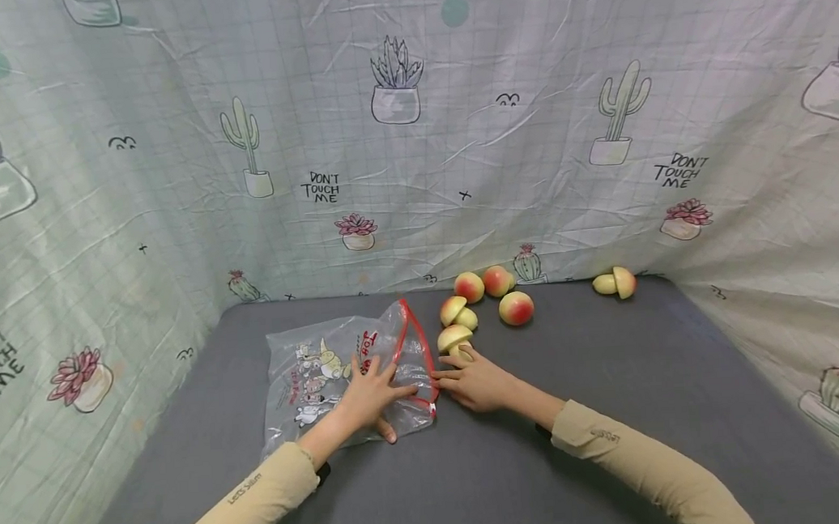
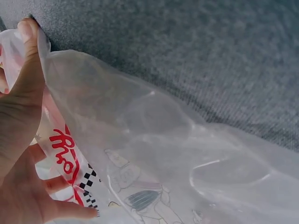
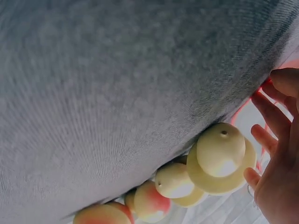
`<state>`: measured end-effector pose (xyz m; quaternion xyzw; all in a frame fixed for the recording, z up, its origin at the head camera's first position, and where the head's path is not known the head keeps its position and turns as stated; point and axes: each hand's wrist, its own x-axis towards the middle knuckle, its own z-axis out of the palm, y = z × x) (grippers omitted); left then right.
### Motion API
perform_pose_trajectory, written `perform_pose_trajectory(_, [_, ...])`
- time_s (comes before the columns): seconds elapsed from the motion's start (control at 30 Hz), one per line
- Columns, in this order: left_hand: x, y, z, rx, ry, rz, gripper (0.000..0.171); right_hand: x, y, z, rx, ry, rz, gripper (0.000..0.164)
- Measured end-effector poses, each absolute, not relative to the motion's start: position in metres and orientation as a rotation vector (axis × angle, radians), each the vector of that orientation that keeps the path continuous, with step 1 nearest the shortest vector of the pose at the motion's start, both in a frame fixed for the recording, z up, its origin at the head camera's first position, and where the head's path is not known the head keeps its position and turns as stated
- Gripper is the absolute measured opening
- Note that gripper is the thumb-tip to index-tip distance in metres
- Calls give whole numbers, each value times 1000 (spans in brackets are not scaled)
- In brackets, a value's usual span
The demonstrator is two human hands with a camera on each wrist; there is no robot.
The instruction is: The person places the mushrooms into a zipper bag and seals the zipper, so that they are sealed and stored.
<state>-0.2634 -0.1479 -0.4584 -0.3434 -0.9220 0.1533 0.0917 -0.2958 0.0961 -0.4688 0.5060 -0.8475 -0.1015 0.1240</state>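
Observation:
A clear plastic zip bag [image 1: 293, 392] with a red edge and cartoon prints lies flat at the table's left centre. My left hand [image 1: 366, 397] rests on it with fingers spread; in the left wrist view the thumb [image 2: 32, 60] lies along the crinkled film. At the bag's red edge, my right hand [image 1: 488, 380] pinches the rim between thumb and fingertips, as the right wrist view shows. Close beyond those fingers sits a toy mushroom [image 1: 455, 337], pale with a yellow cap. Another toy mushroom [image 1: 456, 311] lies just behind it.
Several more toy mushrooms with red-and-yellow caps lie farther back, one of them a mushroom [image 1: 516, 309] with its cap upward. A lone mushroom [image 1: 615, 282] is at the back right. Printed curtain [image 1: 455, 146] surrounds the dark grey table [image 1: 618, 378] on three sides.

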Motion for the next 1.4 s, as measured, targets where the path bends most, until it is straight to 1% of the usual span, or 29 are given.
perform_pose_trajectory(0.2, [-262, -147, -457, -1060, -2728, 445, 91, -298, 100, -469, 1437, -2437, -141, 37])
perform_pose_trajectory(0.37, [-262, -147, -457, -1068, -2701, 461, 92, -300, 104, -462, 1355, -2399, -10, 43])
perform_pose_trajectory(0.83, [-261, -147, -461, -1068, -2646, 508, 92, -305, 107, -461, 1038, -2448, 108, 71])
perform_pose_trajectory(1.17, [-261, -148, -459, -1087, -2629, 504, 90, -311, 102, -462, 906, -2520, 73, 72])
perform_pose_trajectory(1.4, [-260, -147, -457, -1086, -2637, 513, 89, -314, 100, -465, 841, -2573, 42, 78])
